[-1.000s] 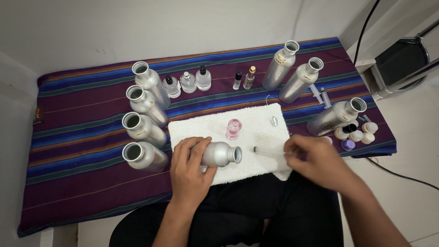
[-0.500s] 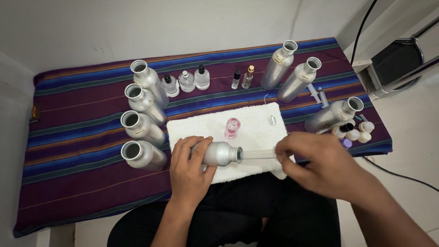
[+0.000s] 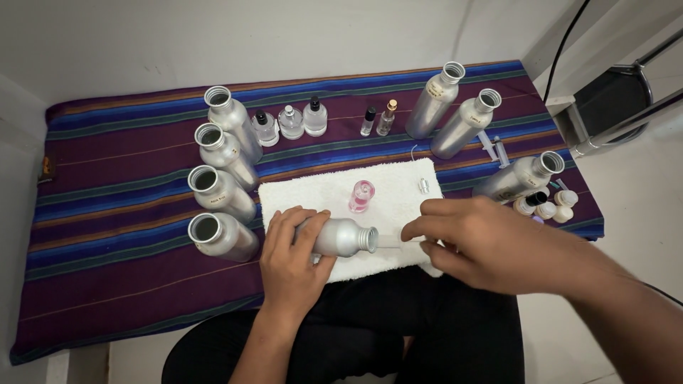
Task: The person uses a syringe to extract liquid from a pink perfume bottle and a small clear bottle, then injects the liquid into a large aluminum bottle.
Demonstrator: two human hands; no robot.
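Observation:
My left hand [image 3: 292, 257] grips a silver aluminium bottle [image 3: 344, 237] that lies tipped on its side on a white towel [image 3: 334, 195], its open mouth facing right. My right hand [image 3: 477, 238] pinches a thin clear syringe [image 3: 393, 244] whose tip points into the bottle's mouth. A small pink glass bottle [image 3: 361, 196] stands on the towel just beyond the two hands. A small silver cap [image 3: 424, 185] lies on the towel's far right.
Several open aluminium bottles [image 3: 220, 188] stand in a column at the left, and three more [image 3: 462, 124] at the back right. Small glass vials [image 3: 290, 122] line the back of the purple striped cloth [image 3: 121, 171]. Two syringes [image 3: 493, 148] and small capped bottles [image 3: 548, 206] sit at the right edge.
My right hand has moved left from the towel's right edge to the bottle's mouth, bringing the syringe with it. The left hand has kept hold of the lying bottle.

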